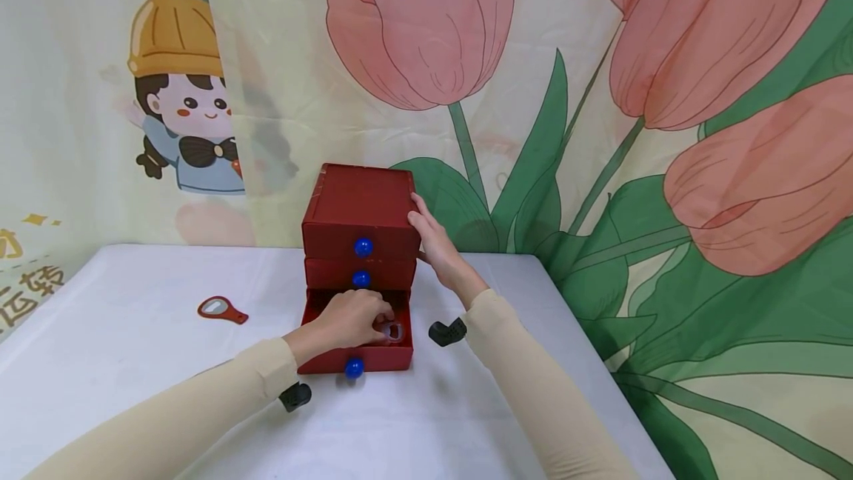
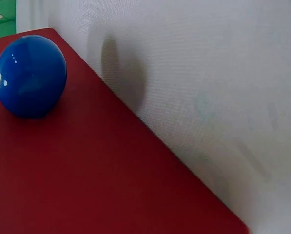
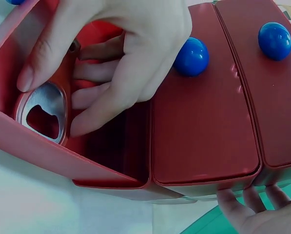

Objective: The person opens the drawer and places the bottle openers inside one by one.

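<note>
A red three-drawer box (image 1: 363,198) with blue round knobs stands on the table, its bottom drawer (image 1: 386,358) pulled out. Inside that drawer is a bottle opener (image 1: 395,331) with a metal head and a brown handle. My left hand (image 1: 353,315) reaches into the drawer and holds the opener (image 3: 62,109) between thumb and fingers, as the right wrist view shows. With fingers extended, my right hand (image 1: 441,241) rests against the box's right side. The left wrist view shows only the drawer front (image 2: 87,165) and its blue knob (image 2: 30,76).
A small reddish-brown, handled object with a pale oval centre (image 1: 223,310) lies on the white-covered table (image 1: 153,361), left of the box. Behind the table hangs a curtain printed with tulips (image 1: 426,28).
</note>
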`<state>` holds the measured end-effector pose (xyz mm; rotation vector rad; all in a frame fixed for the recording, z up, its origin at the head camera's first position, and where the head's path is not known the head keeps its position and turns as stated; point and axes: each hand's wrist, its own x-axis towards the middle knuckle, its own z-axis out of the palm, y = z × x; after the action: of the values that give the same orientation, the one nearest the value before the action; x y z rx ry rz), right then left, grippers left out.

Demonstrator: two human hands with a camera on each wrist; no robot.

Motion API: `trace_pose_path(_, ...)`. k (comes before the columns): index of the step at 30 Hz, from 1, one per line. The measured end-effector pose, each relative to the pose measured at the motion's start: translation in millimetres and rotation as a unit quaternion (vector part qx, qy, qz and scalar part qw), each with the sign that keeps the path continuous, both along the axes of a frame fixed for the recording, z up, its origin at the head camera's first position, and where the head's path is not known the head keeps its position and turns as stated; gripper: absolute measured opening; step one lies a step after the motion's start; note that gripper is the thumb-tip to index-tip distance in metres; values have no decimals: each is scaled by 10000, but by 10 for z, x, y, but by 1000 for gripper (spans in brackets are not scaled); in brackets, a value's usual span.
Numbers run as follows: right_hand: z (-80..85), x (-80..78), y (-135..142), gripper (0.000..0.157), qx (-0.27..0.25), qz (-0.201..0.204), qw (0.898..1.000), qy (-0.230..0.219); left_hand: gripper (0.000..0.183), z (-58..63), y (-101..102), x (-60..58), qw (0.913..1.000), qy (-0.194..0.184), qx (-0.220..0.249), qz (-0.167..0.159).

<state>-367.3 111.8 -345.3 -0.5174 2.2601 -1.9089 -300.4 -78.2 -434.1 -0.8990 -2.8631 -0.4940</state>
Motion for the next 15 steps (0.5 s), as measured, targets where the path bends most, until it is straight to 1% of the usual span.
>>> trace_pose_path(4,1,6,-3,63,6,17,10000,-3,32,-9,21,-20,9999,-133,-75,34)
trace_pose_path(10,-5,4,-1,62,8,30,10000,19,27,-35,43,-37,9989,-430,-102,128)
trace_pose_path(15,-3,3,5,62,17,52,10000,52,29,-30,17,-44,9986,-516,-18,141)
